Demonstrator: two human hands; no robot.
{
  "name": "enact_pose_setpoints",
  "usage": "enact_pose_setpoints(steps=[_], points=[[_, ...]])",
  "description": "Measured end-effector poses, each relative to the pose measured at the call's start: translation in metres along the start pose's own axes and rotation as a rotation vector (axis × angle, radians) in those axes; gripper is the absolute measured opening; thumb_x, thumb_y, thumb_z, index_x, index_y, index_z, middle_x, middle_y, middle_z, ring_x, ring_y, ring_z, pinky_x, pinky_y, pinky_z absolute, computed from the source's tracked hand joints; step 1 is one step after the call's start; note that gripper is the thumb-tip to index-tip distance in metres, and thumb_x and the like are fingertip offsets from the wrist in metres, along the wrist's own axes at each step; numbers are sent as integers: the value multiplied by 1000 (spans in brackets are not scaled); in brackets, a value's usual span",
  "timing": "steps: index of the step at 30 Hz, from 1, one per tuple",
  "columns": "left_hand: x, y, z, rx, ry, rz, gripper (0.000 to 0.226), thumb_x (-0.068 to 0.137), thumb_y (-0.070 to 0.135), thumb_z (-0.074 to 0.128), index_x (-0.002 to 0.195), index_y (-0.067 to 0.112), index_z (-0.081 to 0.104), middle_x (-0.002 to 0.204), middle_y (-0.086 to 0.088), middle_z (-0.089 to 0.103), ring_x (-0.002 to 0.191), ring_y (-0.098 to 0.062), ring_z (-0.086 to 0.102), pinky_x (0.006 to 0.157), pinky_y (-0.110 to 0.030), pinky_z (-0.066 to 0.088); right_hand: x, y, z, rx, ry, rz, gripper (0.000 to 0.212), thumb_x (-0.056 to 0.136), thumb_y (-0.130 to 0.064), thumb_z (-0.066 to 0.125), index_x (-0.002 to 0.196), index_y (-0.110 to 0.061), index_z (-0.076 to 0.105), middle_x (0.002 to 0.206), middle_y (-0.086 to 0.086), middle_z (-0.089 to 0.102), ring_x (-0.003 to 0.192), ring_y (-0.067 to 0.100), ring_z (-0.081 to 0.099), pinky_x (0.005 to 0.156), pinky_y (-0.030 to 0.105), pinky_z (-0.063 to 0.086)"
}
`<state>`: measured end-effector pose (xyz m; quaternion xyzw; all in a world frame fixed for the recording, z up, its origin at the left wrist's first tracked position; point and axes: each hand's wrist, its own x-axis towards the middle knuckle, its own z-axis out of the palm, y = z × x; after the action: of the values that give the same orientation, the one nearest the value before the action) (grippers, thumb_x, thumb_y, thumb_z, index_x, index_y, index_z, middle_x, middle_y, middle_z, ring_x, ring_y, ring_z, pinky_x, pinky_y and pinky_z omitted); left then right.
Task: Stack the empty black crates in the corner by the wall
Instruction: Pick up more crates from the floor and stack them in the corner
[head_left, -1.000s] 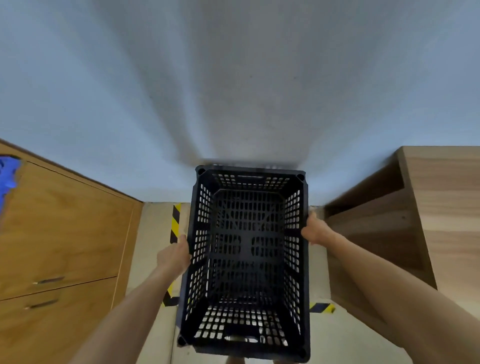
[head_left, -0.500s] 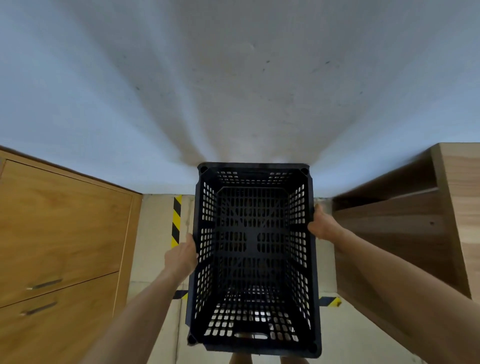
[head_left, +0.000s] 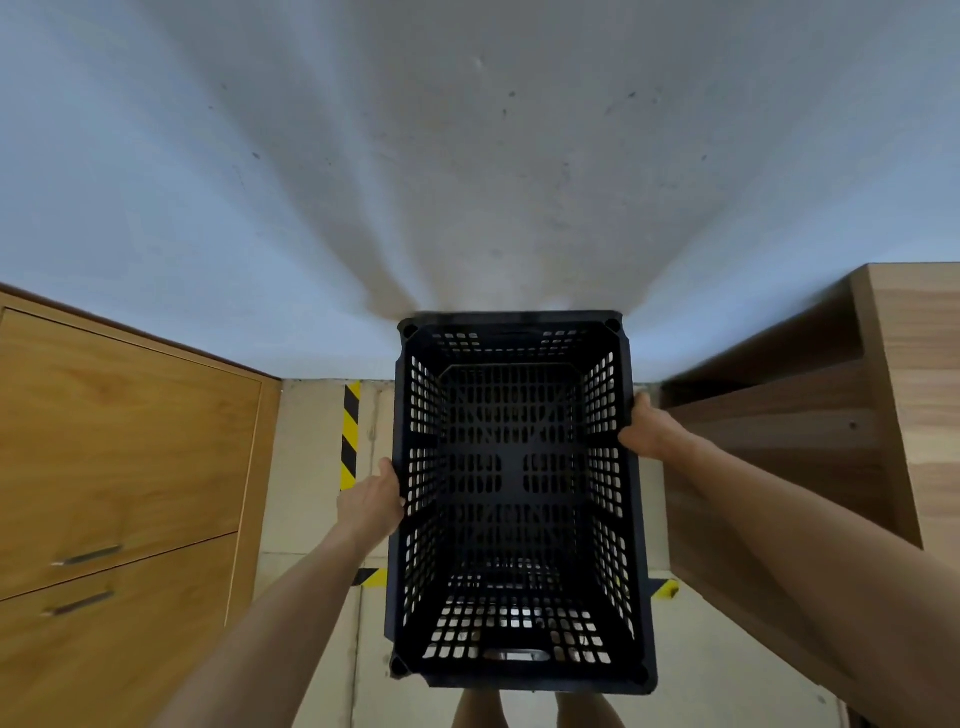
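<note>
Over the last second the empty black perforated plastic crate (head_left: 514, 499) had edged closer to the grey wall (head_left: 467, 156), left hand (head_left: 371, 501) and right hand (head_left: 649, 431) gripping its long sides; probably nearly placed.

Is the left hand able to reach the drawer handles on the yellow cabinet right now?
Probably not right away. The left hand is gripping the side of the black crate, so it is busy. The drawer handles sit off to the left with nothing in front of them, so the way looks free once it lets go.
</note>
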<state>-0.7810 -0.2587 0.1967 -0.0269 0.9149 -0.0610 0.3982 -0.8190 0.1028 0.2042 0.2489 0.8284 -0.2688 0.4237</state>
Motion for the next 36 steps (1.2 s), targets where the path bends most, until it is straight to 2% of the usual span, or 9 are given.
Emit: enact_pose_setpoints(steps=[4,8,13,17,20,24,27,30,36], points=[[6,-6,-2,39,2,-12,58,100,32,46,147,9,20,111,-8,66,98,-28,64,65,-32,43,5,2,3,-50,-36,-12,67,91,-11,50,148,-2,16,122,23,58,106,34,62,92,42,53],[11,-15,5,3,17,-50,44,99,30,47,135,10,31,109,-10,66,98,-31,65,68,-34,45,10,0,14,-63,-61,-66,59,87,-10,53,140,-3,30,116,21,61,102,35,64,89,46,55],[7,-14,8,-55,2,-47,45,99,26,48,136,9,30,113,-14,63,100,-34,63,73,-38,47,18,12,19,-137,-33,-147,54,84,-20,55,133,-4,42,117,18,61,103,33,63,91,46,54],[-8,-13,-6,-2,-12,-31,41,96,26,50,132,12,38,112,-9,63,99,-29,63,72,-36,48,10,16,20,-327,-14,-166,48,86,-26,51,129,-5,45,119,15,60,103,32,63,90,47,54],[-25,-9,-29,22,39,40,47,95,24,52,140,20,38,119,-4,63,101,-25,64,66,-32,45,-33,-4,5,-495,55,-237,44,89,-25,48,131,-10,44,127,13,57,110,33,60,91,47,52],[-52,-2,-75,48,143,160,49,94,26,55,140,24,40,128,-1,59,108,-23,62,71,-33,50,-79,-33,-21,-587,83,-307,40,94,-26,44,131,-12,41,122,13,58,108,32,60,84,41,50],[-73,3,-115,105,234,223,49,94,30,55,140,29,39,128,0,58,109,-23,61,72,-33,46,-113,-53,-49,-641,125,-350,42,95,-27,42,135,-13,40,128,13,54,113,32,57,84,39,46],[-93,7,-156,117,296,278,48,94,33,53,140,32,39,125,-1,55,111,-24,58,79,-36,48,-152,-69,-80,-599,189,-378,45,95,-27,44,138,-15,41,132,11,52,118,32,55,92,40,46],[-115,17,-230,272,420,473,45,93,35,55,136,30,44,130,-2,55,115,-25,55,87,-38,46,-212,-75,-121,-547,255,-395,39,94,-26,48,133,-20,46,131,7,54,116,28,55,95,42,47]])
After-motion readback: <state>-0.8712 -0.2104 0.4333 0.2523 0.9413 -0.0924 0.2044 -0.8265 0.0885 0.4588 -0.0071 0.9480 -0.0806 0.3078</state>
